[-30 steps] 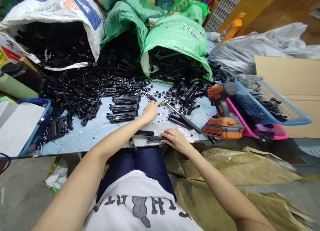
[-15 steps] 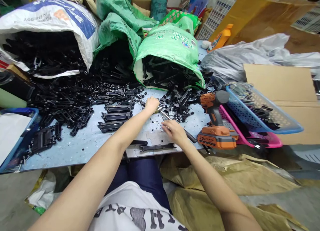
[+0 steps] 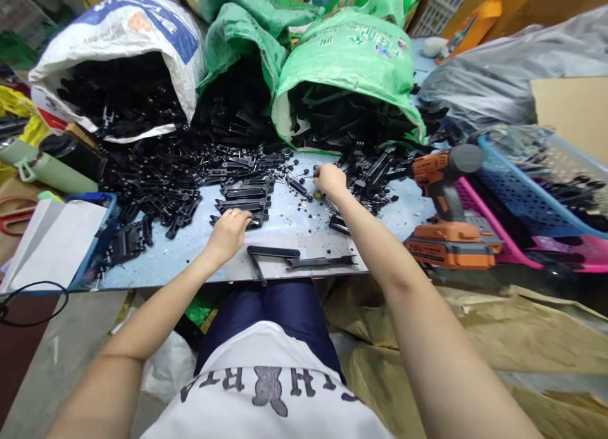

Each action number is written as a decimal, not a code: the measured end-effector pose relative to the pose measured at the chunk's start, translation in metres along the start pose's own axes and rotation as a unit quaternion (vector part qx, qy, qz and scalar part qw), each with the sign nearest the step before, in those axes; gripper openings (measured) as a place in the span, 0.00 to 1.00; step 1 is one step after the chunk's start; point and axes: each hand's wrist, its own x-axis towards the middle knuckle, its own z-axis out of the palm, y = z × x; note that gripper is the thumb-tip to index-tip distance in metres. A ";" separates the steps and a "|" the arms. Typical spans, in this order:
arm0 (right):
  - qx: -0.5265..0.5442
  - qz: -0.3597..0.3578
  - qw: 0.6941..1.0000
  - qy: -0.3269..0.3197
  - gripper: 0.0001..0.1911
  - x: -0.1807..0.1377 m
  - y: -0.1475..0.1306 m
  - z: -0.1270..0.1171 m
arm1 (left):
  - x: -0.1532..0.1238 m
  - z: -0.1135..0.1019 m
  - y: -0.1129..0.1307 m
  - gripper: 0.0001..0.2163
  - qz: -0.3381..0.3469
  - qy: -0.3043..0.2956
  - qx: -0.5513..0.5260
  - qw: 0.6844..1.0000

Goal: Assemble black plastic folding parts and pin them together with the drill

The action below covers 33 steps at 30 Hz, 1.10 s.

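Observation:
My left hand (image 3: 229, 235) is closed, its fingers around the nearest black slotted plastic arm (image 3: 257, 221) in a short row of similar arms (image 3: 244, 204). Farther forward, my right hand (image 3: 331, 180) has its fingertips pinched together among small loose hardware (image 3: 304, 170); whatever they hold is hidden. Beneath the right forearm pokes out the black handle (image 3: 339, 225) of a tool, the rest covered. Close to the table's front edge lie a hinged black arm (image 3: 273, 252), partly folded, and a long black bar with a forked end (image 3: 323, 261).
Piles of black parts (image 3: 161, 179) spill from a white sack (image 3: 185, 40) and green sacks (image 3: 346, 52). To the right stand an orange cordless drill (image 3: 449, 236) and a blue basket (image 3: 527, 185) over a pink one (image 3: 468, 201). Papers (image 3: 59, 242) and a green bottle (image 3: 52, 166) lie left.
My left hand has moved left and back to the row of black arms. My right hand has left the metal tool and reached forward to the small hardware. The view has shifted.

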 end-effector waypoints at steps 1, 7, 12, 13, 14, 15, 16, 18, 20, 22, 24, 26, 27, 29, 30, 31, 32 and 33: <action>0.030 -0.028 0.999 0.030 0.12 -0.007 -0.003 -0.002 | -0.016 -0.004 -0.004 0.08 -0.005 -0.018 -0.001 1.000; 0.248 -0.188 0.946 0.087 0.10 -0.083 -0.018 -0.016 | -0.050 -0.005 0.001 0.09 0.011 -0.121 0.060 0.991; 0.303 -0.215 0.927 0.043 0.17 -0.150 -0.018 -0.011 | -0.047 0.001 0.007 0.12 0.082 -0.160 0.087 0.980; 0.303 -0.221 0.926 0.034 0.17 -0.160 -0.017 -0.009 | -0.049 0.005 0.006 0.13 0.083 -0.147 0.080 0.982; 0.300 -0.227 0.926 0.026 0.17 -0.168 -0.017 -0.006 | -0.052 0.009 0.005 0.13 0.082 -0.129 0.068 0.986; 0.294 -0.235 0.926 0.021 0.17 -0.175 -0.017 -0.004 | -0.055 0.014 0.003 0.14 0.084 -0.110 0.053 0.989; 0.283 -0.246 0.927 0.017 0.17 -0.180 -0.017 -0.002 | -0.058 0.018 0.001 0.15 0.092 -0.095 0.035 0.991; 0.237 -0.272 0.932 0.021 0.16 -0.188 -0.019 0.002 | -0.062 0.025 -0.002 0.15 0.111 -0.081 0.005 0.990; 0.165 -0.297 0.940 0.032 0.16 -0.194 -0.021 0.006 | -0.061 0.028 -0.003 0.15 0.102 -0.082 -0.004 0.991; 0.107 -0.321 0.940 0.043 0.16 -0.198 -0.020 0.011 | -0.060 0.027 -0.002 0.15 0.074 -0.081 0.000 0.994; 0.098 -0.345 0.931 0.062 0.15 -0.204 -0.016 0.017 | -0.061 0.022 0.003 0.14 0.050 -0.063 0.009 0.997; 0.114 -0.358 0.923 0.081 0.14 -0.209 -0.008 0.024 | -0.068 0.016 0.011 0.17 0.001 -0.027 0.024 0.999; 0.118 -0.359 0.922 0.086 0.14 -0.211 -0.005 0.026 | -0.073 0.014 0.016 0.17 -0.039 -0.014 0.033 0.999; 0.114 -0.356 0.923 0.090 0.17 -0.214 -0.002 0.031 | -0.084 0.012 0.028 0.17 -0.120 -0.028 0.045 0.991; 0.110 -0.351 0.925 0.097 0.17 -0.215 -0.004 0.032 | -0.089 0.012 0.034 0.18 -0.151 -0.054 0.048 0.986; 0.110 -0.345 0.926 0.110 0.17 -0.214 -0.010 0.034 | -0.092 0.013 0.040 0.18 -0.175 -0.086 0.049 0.980; 0.114 -0.343 0.925 0.121 0.18 -0.213 -0.019 0.035 | -0.093 0.014 0.047 0.19 -0.196 -0.118 0.048 0.972; 0.122 -0.345 0.922 0.126 0.19 -0.211 -0.030 0.037 | -0.094 0.016 0.053 0.20 -0.218 -0.146 0.047 0.964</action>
